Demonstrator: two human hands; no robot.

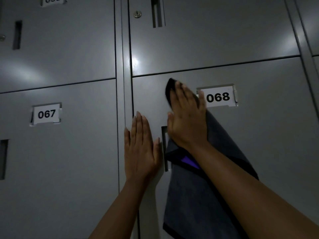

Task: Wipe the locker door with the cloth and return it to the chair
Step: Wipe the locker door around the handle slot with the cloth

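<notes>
A grey locker door (259, 144) with the label 068 (217, 97) fills the middle and right of the head view. My right hand (188, 118) lies flat on a dark grey cloth (195, 200) and presses it against the upper left of this door, just left of the label. The cloth hangs down the door under my forearm, with a black edge and a purple patch showing. My left hand (140, 149) rests flat, fingers together, on the door's left edge beside the handle slot (164, 149). The chair is out of sight.
Locker 067 (46, 113) stands to the left, past a vertical frame post (123, 100). Above are two more doors; the one over 068 has a keyhole (137, 14) and a handle slot (158, 12). The light is dim.
</notes>
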